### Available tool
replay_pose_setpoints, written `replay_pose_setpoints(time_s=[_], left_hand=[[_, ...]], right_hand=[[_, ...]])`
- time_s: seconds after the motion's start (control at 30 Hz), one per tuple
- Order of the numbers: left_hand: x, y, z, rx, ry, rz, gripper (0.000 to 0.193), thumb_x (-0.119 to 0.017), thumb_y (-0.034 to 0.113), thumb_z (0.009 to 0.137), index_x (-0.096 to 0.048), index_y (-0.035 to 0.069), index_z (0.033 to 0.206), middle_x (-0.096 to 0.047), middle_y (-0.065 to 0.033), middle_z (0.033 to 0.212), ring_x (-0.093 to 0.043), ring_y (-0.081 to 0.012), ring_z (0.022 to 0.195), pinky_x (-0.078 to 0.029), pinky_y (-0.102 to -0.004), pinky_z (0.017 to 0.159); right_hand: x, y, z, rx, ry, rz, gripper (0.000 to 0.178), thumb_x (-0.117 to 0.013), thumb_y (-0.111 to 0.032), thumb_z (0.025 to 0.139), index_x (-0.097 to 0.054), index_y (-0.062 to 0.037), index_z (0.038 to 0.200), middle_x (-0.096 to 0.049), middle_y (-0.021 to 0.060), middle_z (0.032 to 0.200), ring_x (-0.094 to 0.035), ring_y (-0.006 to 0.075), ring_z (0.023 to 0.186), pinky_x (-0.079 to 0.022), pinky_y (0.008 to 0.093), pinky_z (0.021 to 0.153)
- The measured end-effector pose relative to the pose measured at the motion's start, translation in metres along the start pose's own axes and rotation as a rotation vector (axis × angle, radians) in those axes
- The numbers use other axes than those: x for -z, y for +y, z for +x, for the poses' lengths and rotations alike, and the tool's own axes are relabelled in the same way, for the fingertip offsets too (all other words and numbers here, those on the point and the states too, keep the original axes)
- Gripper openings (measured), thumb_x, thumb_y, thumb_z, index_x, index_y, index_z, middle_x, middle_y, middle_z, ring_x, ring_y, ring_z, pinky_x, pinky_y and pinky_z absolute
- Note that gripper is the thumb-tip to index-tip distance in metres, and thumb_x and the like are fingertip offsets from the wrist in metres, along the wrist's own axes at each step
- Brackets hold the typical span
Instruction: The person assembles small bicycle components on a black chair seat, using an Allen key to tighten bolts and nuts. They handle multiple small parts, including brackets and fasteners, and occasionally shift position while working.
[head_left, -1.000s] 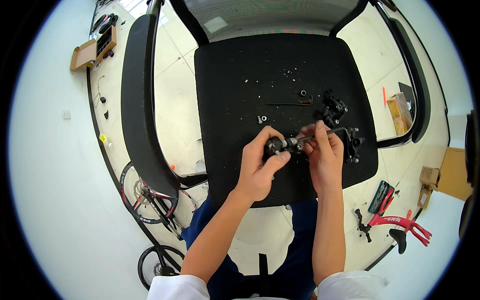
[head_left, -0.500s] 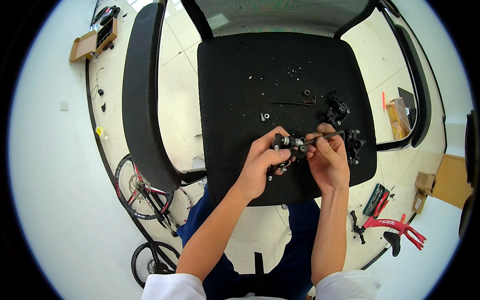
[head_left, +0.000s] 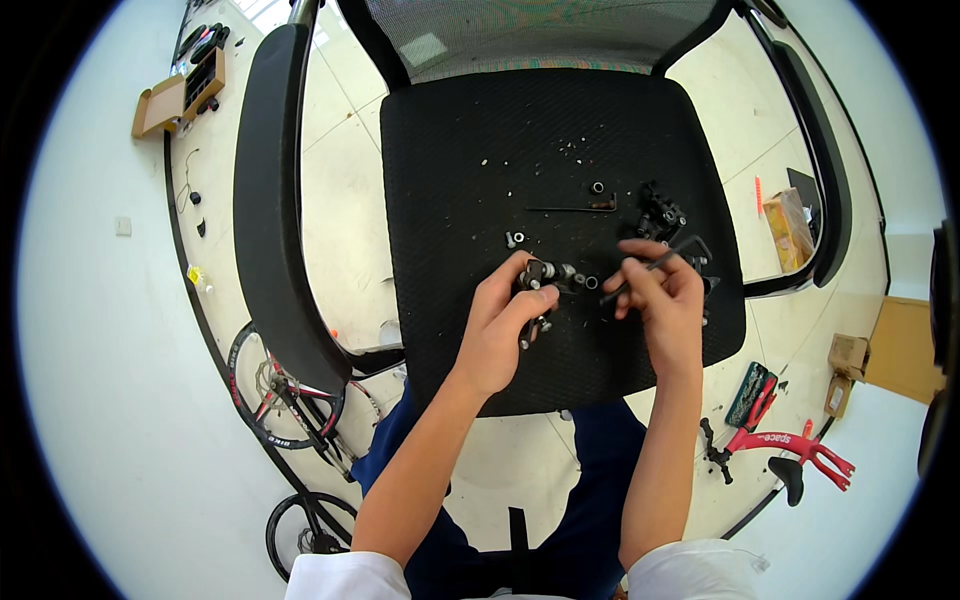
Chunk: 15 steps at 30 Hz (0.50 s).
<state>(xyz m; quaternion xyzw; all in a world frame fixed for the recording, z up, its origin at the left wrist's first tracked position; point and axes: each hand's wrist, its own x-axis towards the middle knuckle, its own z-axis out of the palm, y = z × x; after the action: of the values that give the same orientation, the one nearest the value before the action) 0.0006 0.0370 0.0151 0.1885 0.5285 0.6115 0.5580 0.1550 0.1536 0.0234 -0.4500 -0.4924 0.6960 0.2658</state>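
Observation:
My left hand (head_left: 492, 330) grips a black and silver brake caliper (head_left: 537, 272) above the front of the chair seat, its thumb lying across the part. A small silver ring (head_left: 591, 283) shows by the caliper's right end; whether it is attached I cannot tell. In my right hand (head_left: 662, 315) is a dark L-shaped hex key (head_left: 690, 246), pinched between thumb and fingers, its tip apart from the caliper. On the seat beyond lie another hex key (head_left: 570, 208), a small bolt (head_left: 510, 240), a nut (head_left: 519, 238) and a dark ring (head_left: 597, 188).
Black mechanical parts (head_left: 660, 212) lie on the seat's right side; another is partly hidden behind my right hand. Armrests (head_left: 268, 200) flank the black seat (head_left: 450, 200). On the floor are a bicycle wheel (head_left: 240, 385), a red frame (head_left: 780, 440) and cardboard boxes (head_left: 850, 358).
The hex key has come away from the caliper, my right hand drawing it to the right and tilting it. My left hand with the caliper has shifted slightly left.

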Motion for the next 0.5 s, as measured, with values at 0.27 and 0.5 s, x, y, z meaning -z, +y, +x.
replay_pose_setpoints(time_s=[0.27,0.5], left_hand=[[0.001,-0.011,0.003,0.080,0.059,-0.023,0.026,-0.041,0.026,0.094,-0.056,0.006,0.102,-0.055,0.0009,0.083,-0.046,-0.0047,0.069,-0.037,-0.0205,0.058],[-0.012,-0.020,0.005,-0.131,0.176,0.485,0.020,-0.051,0.013,0.096,-0.054,-0.001,0.109,-0.060,-0.0159,0.097,-0.060,-0.0259,0.086,-0.047,-0.0373,0.077]], right_hand=[[-0.025,-0.001,-0.011,0.262,0.282,-0.336,0.019,-0.077,-0.010,0.081,-0.069,0.0034,0.091,-0.068,0.0041,0.071,-0.060,0.0057,0.060,-0.046,0.0183,0.055],[-0.048,0.004,-0.015,0.236,0.107,-0.351,0.022,-0.077,-0.005,0.080,-0.066,0.0013,0.097,-0.069,0.0052,0.079,-0.065,0.0088,0.070,-0.051,0.0210,0.065]])
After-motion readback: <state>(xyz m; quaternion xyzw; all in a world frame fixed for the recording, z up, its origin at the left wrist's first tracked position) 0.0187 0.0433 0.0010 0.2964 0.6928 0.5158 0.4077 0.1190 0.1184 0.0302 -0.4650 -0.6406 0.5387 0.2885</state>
